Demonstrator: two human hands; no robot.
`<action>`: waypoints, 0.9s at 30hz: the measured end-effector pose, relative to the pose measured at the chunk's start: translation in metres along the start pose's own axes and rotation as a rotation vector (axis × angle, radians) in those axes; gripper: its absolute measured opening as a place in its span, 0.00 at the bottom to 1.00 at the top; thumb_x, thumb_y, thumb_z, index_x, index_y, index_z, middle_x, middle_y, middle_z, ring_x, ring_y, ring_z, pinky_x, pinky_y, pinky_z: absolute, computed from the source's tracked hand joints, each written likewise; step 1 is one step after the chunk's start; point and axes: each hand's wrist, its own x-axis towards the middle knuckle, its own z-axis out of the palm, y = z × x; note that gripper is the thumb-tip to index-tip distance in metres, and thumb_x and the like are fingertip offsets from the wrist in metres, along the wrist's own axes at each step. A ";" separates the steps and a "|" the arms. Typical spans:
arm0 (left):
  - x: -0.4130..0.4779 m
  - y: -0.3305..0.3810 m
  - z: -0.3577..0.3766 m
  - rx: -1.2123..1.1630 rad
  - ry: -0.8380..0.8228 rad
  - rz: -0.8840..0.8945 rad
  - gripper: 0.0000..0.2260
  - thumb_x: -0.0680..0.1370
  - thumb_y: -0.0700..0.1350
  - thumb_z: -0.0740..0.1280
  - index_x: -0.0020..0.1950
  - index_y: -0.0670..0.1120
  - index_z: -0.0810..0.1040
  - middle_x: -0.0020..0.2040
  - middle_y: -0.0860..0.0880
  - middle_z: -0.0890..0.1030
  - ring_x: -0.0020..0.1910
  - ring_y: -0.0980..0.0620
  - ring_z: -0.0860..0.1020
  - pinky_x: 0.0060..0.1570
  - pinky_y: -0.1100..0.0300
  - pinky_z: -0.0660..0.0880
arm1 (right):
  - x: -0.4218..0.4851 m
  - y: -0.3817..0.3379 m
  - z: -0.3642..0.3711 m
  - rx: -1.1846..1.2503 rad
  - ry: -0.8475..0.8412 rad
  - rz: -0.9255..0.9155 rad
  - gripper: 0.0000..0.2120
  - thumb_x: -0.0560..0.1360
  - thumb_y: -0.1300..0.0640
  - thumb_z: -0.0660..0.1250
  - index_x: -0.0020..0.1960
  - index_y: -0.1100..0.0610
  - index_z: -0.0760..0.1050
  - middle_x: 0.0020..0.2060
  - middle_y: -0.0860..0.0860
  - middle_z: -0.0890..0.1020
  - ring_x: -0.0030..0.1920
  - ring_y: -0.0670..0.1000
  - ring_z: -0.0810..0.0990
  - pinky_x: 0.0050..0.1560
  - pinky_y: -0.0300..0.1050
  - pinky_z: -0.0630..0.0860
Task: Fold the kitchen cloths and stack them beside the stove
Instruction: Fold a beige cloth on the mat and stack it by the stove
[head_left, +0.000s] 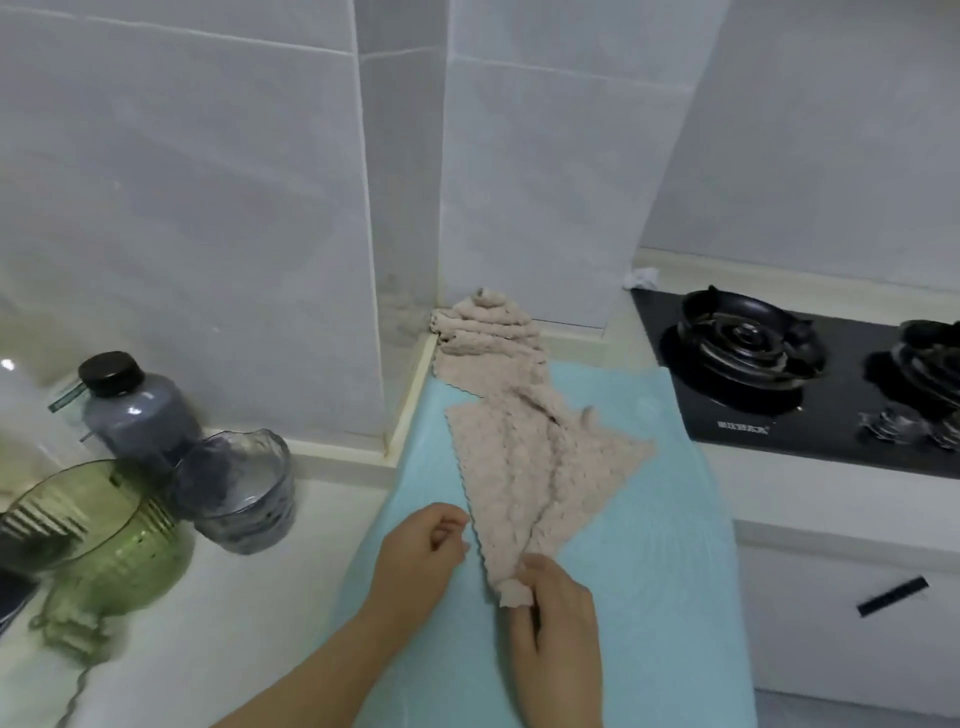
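A crumpled beige cloth (524, 462) lies stretched across a light blue cloth (649, 561) spread flat on the counter. Its far end is bunched against the wall corner. My right hand (550, 613) pinches the beige cloth's near corner. My left hand (423, 551) sits just left of the cloth's scalloped edge, fingers curled, fingertips at that edge. Whether it grips the edge I cannot tell. The black gas stove (810, 384) is at the right.
A dark-capped bottle (135, 410), a smoky glass jug (239, 493) and a green colander bowl (88, 525) stand on the counter at the left. A white drawer front with a black handle (891, 596) is below the stove. Tiled walls close the back.
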 end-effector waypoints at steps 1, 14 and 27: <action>-0.002 -0.003 -0.001 0.003 0.003 0.059 0.14 0.75 0.35 0.63 0.40 0.54 0.77 0.37 0.53 0.79 0.40 0.54 0.80 0.50 0.58 0.77 | 0.000 -0.001 0.000 0.003 0.025 -0.002 0.06 0.71 0.51 0.58 0.47 0.44 0.70 0.53 0.39 0.76 0.45 0.45 0.70 0.44 0.34 0.66; -0.014 -0.038 0.004 0.503 0.000 0.614 0.23 0.75 0.39 0.61 0.69 0.51 0.67 0.68 0.54 0.68 0.67 0.50 0.63 0.63 0.66 0.59 | -0.011 -0.011 -0.003 -0.006 0.050 -0.190 0.22 0.65 0.41 0.50 0.43 0.51 0.77 0.41 0.35 0.74 0.48 0.39 0.63 0.50 0.40 0.62; -0.040 -0.028 -0.007 0.474 0.086 0.654 0.10 0.77 0.40 0.57 0.55 0.48 0.73 0.50 0.46 0.79 0.54 0.45 0.73 0.48 0.56 0.67 | -0.020 -0.022 -0.010 -0.168 0.190 -0.139 0.13 0.74 0.48 0.49 0.35 0.54 0.61 0.28 0.52 0.70 0.33 0.54 0.68 0.33 0.48 0.58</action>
